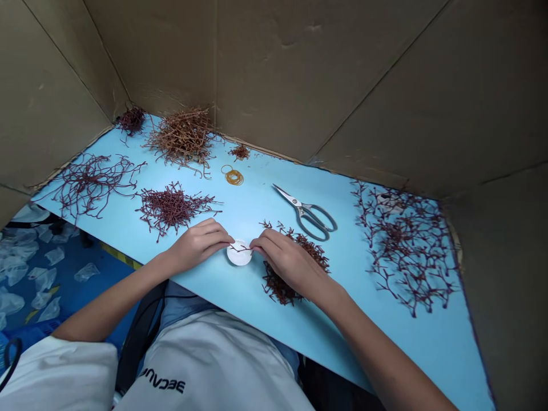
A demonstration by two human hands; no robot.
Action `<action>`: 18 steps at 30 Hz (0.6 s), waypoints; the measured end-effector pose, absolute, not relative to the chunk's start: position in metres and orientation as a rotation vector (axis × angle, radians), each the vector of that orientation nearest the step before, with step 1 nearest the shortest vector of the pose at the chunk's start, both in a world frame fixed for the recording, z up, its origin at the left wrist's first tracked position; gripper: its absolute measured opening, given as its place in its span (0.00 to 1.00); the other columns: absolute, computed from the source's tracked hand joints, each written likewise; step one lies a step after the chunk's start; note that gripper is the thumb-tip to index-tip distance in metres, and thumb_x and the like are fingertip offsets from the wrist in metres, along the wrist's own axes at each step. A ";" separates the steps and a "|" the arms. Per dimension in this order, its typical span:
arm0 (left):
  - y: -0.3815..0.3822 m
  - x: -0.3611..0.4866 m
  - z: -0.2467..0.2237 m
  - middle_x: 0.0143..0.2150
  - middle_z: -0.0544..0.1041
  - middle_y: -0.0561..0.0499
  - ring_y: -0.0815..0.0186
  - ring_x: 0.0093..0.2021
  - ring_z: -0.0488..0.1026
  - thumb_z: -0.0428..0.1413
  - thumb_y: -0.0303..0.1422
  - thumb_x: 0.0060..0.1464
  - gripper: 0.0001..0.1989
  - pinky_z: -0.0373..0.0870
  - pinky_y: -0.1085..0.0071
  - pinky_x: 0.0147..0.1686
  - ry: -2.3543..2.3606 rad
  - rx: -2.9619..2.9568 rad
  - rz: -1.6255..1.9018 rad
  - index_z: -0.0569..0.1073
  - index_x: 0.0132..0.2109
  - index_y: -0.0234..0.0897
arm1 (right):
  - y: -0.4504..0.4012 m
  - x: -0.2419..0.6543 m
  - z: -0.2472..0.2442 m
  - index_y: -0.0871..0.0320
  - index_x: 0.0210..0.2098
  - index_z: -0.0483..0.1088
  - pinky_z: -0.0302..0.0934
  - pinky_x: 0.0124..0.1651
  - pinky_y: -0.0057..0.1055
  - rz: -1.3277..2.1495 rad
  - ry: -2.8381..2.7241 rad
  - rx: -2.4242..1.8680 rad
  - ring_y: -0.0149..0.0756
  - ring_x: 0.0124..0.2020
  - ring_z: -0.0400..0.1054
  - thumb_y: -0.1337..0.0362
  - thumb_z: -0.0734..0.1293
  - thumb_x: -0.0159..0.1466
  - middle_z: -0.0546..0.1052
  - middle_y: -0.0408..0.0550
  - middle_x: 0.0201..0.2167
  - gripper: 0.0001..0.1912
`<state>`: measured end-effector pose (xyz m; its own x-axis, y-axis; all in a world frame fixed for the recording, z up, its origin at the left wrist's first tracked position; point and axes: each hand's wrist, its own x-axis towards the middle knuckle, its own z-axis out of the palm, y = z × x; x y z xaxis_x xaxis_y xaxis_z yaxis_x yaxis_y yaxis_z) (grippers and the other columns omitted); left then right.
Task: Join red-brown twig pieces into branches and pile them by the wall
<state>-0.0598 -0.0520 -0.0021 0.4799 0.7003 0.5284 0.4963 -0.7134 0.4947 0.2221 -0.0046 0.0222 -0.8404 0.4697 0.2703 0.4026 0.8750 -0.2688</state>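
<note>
Both of my hands are low over the middle of a pale blue board (252, 319), with their fingertips meeting above a white paper disc (238, 257). My left hand (197, 245) and my right hand (286, 262) pinch the ends of a thin dark red sprig (240, 248), which lies just over the disc. Under and beyond my right hand lies a heap of dark red dried branching sprigs (295, 251), partly hidden by that hand. A similar heap (171, 208) lies beyond my left hand.
Steel scissors with grey handles (309, 214) and a small bundle of rubber bands (233, 177) lie on the board. Further sprig piles (182, 137) spread along it. Cardboard walls (325, 74) rise behind, and plastic bags (25, 268) lie on the floor at left.
</note>
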 end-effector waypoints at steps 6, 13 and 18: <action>-0.057 -0.064 -0.008 0.41 0.84 0.45 0.61 0.42 0.78 0.58 0.25 0.70 0.06 0.76 0.65 0.43 1.059 2.330 1.108 0.80 0.49 0.36 | 0.000 0.213 0.018 0.59 0.47 0.73 0.65 0.41 0.34 0.595 -2.705 -0.783 0.39 0.38 0.70 0.62 0.56 0.80 0.74 0.50 0.38 0.14; -0.060 -0.070 -0.009 0.40 0.84 0.45 0.62 0.41 0.79 0.59 0.25 0.69 0.06 0.76 0.65 0.43 1.076 2.276 1.118 0.80 0.49 0.36 | 0.007 0.200 0.017 0.59 0.47 0.74 0.62 0.39 0.34 0.524 -2.765 -0.711 0.39 0.37 0.69 0.63 0.56 0.81 0.75 0.51 0.37 0.16; -0.061 -0.077 -0.009 0.40 0.84 0.45 0.62 0.41 0.79 0.59 0.25 0.69 0.06 0.75 0.66 0.42 1.097 2.277 1.103 0.81 0.48 0.36 | 0.009 0.193 0.011 0.60 0.45 0.75 0.61 0.39 0.35 0.371 -2.815 -0.634 0.38 0.34 0.67 0.64 0.58 0.80 0.75 0.50 0.35 0.15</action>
